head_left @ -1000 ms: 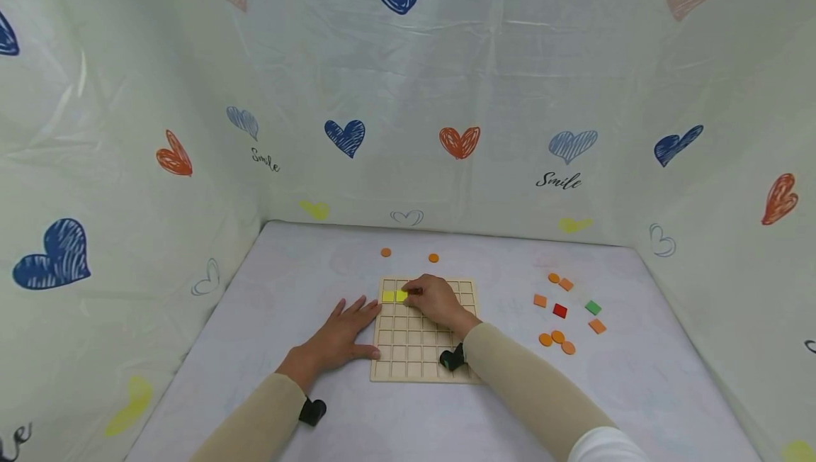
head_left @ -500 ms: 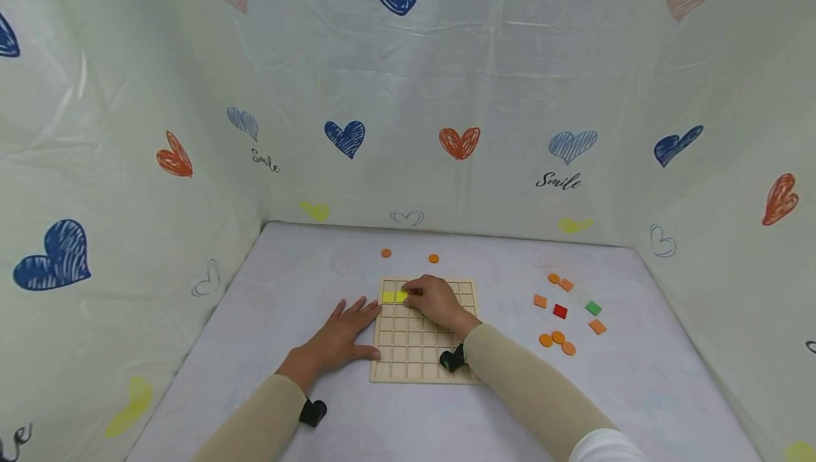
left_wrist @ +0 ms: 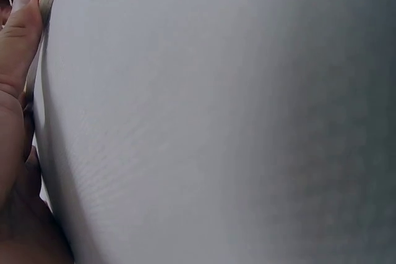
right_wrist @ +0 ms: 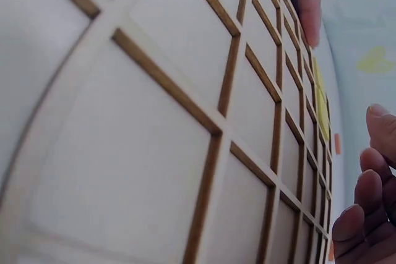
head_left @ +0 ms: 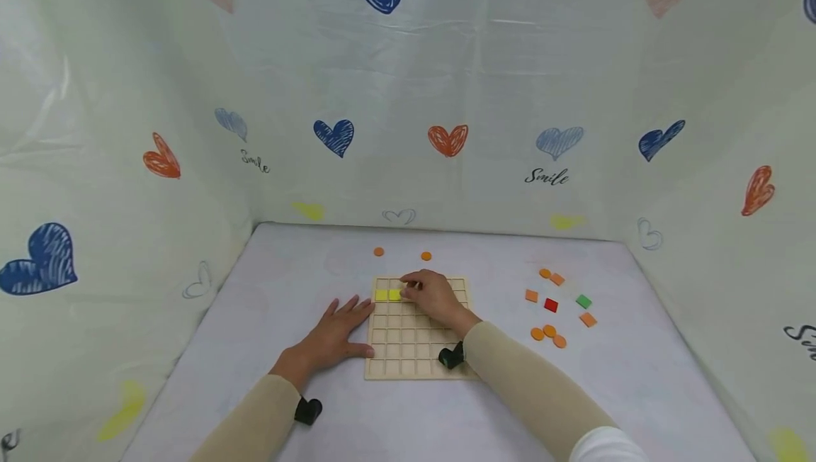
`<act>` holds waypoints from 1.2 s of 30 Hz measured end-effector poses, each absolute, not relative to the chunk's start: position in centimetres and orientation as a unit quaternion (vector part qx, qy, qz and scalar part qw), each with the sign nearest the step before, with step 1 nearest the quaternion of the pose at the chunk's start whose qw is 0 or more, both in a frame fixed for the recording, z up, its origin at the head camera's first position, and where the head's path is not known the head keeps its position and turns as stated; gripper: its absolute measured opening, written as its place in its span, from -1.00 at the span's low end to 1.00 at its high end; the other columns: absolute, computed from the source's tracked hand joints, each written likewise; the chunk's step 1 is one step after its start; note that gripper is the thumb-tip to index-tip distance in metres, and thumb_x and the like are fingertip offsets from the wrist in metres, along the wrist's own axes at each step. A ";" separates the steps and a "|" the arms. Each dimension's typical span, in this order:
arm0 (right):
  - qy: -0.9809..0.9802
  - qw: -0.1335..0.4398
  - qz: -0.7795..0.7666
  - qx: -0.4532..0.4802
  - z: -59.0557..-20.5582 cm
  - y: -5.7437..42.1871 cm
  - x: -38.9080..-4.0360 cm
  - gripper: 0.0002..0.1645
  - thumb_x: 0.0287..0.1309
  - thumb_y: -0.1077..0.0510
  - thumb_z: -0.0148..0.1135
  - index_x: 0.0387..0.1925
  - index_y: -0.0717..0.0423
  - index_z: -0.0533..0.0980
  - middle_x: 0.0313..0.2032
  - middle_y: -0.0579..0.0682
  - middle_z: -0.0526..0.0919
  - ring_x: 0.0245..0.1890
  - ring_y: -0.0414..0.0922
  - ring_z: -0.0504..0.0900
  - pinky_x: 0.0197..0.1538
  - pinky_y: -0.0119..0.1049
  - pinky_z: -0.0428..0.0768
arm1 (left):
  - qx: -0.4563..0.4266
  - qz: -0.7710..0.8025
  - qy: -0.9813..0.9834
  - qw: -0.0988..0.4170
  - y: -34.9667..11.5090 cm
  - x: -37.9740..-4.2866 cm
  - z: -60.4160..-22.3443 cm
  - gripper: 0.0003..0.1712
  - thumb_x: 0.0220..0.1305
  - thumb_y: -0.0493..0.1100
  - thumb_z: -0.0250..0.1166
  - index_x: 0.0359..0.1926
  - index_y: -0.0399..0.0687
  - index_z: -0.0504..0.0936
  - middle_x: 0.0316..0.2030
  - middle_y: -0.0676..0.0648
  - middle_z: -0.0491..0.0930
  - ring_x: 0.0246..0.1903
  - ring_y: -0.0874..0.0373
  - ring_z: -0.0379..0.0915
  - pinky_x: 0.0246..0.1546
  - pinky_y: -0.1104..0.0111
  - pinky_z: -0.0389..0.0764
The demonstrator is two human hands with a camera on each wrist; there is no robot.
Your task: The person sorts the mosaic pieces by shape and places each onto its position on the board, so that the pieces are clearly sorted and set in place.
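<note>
In the head view a wooden grid board (head_left: 400,341) lies on the table. Two yellow square tiles (head_left: 388,295) sit side by side in its upper left cells. My right hand (head_left: 435,297) is over the upper part of the board, thumb and index finger beside the right yellow tile. The right wrist view shows those fingers (right_wrist: 365,171) loosely bent, a little apart from the board, with no tile visible between them. My left hand (head_left: 334,334) lies spread on the table, its fingertips and thumb touching the board's left edge. The left wrist view shows its thumb (left_wrist: 21,29) against that edge.
Two orange discs (head_left: 426,256) lie behind the board. To its right are several orange discs (head_left: 549,331) and orange squares (head_left: 531,295), a red square (head_left: 551,305) and a green square (head_left: 583,301). A heart-patterned curtain (head_left: 484,79) encloses the table.
The head view has shifted slightly. My right hand has risen a little from the right yellow tile, and the gap between thumb and index finger shows more. My left hand stays put.
</note>
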State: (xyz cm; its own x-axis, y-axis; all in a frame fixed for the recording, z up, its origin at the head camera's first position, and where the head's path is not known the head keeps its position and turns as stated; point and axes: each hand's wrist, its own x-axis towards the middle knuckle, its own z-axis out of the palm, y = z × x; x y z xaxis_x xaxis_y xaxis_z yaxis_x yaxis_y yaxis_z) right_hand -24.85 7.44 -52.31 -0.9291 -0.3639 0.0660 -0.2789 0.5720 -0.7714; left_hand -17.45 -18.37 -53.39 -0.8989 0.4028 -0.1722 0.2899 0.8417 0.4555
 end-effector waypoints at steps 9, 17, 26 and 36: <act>0.878 0.027 -0.448 -0.168 -50.6 10.0 -23.8 -0.67 0.42 0.07 0.37 0.12 0.10 0.72 -0.19 -0.14 0.70 -0.24 -0.15 0.53 -0.20 -0.31 0.58 | 0.162 0.230 0.949 0.143 -18.7 -17.4 -53.1 0.17 0.19 0.36 0.49 0.66 0.03 0.20 0.65 0.01 0.17 0.69 -0.04 -0.17 0.70 -0.07 -0.29; 0.897 -0.010 -0.425 -0.124 -50.2 14.1 -23.5 -0.68 0.37 0.08 0.42 0.09 0.06 0.74 -0.19 -0.12 0.71 -0.24 -0.15 0.52 -0.20 -0.30 0.55 | 0.152 0.231 0.950 0.144 -18.8 -17.6 -53.7 0.14 0.23 0.36 0.44 0.66 0.06 0.18 0.65 0.07 0.13 0.70 0.01 -0.21 0.70 -0.04 -0.34; 0.897 -0.058 -0.431 -0.081 -49.6 20.4 -22.0 -0.63 0.34 0.15 0.43 0.14 0.16 0.71 -0.17 0.01 0.70 -0.18 -0.06 0.55 -0.28 -0.42 0.53 | 0.156 0.229 0.950 0.145 -18.5 -17.6 -53.6 0.15 0.22 0.35 0.44 0.67 0.05 0.16 0.65 0.05 0.13 0.70 0.00 -0.20 0.70 -0.04 -0.33; 0.900 -0.086 -0.428 -0.017 -49.7 28.4 -19.2 -0.53 0.40 0.06 0.40 0.26 0.10 0.64 0.01 0.11 0.69 -0.13 -0.12 0.50 -0.26 -0.52 0.54 | 0.155 0.235 0.948 0.147 -17.9 -17.4 -53.4 0.14 0.24 0.34 0.44 0.67 0.05 0.16 0.66 0.05 0.12 0.70 0.00 -0.22 0.70 -0.04 -0.36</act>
State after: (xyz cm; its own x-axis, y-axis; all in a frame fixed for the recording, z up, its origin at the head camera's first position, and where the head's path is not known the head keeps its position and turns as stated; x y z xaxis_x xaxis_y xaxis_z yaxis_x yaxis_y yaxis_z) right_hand -19.21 28.42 -49.71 -0.9844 0.0427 0.1704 -0.1052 0.6335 -0.7666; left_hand -17.37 -17.92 -53.35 -0.9083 0.3639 -0.2062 0.2254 0.8412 0.4915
